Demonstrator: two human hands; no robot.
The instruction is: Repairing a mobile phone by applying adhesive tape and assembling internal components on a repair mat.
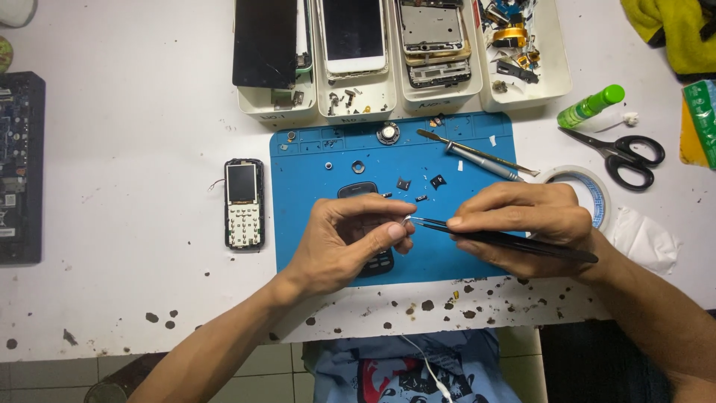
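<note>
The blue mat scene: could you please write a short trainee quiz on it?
1. True or false: the right hand holds black tweezers.
2. What lies on the table left of the blue mat? A) scissors B) an opened keypad phone C) a roll of tape
3. What does the left hand pinch at the tweezers' tip?

Key:
1. True.
2. B, the opened keypad phone.
3. A tiny pale part, too small to identify.

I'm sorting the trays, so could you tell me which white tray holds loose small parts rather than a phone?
The rightmost tray; the other three hold phones or screens.
</note>
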